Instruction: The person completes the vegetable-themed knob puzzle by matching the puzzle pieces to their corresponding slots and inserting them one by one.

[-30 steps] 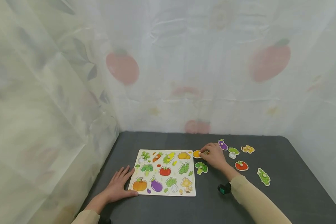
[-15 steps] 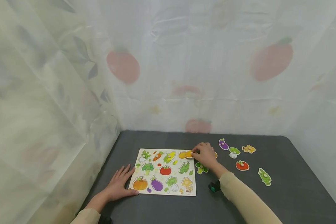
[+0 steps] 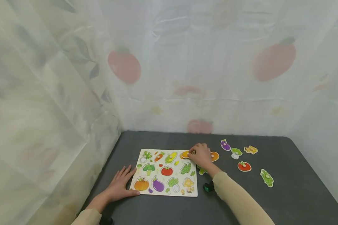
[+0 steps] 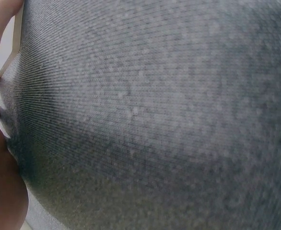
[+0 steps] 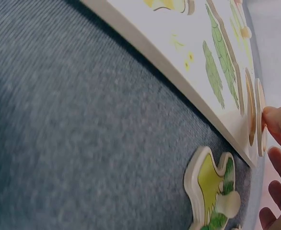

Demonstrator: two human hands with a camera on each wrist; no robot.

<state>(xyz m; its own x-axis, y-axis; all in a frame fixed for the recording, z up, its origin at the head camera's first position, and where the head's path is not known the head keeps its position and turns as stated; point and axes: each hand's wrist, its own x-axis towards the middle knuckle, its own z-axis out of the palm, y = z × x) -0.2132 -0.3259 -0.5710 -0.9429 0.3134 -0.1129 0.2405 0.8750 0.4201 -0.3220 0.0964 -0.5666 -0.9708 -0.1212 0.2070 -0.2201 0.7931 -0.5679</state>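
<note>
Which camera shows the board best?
The head view, because nearly the whole board shows there. The left wrist view catches only a sliver of it; the right wrist view, a close, slanted, cropped part.

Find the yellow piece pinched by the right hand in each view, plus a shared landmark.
Head: yellow piece over the upper-right corner of the white board.
Left wrist: not in it.
Right wrist: yellow piece near the right edge, seen edge-on.
Shared landmark: white board, upper left in left wrist, upper right in right wrist.

Curtained workspace, room type unclear, pale fruit-print curtains [image 3: 214,75] around a dark table [image 3: 163,212]
</note>
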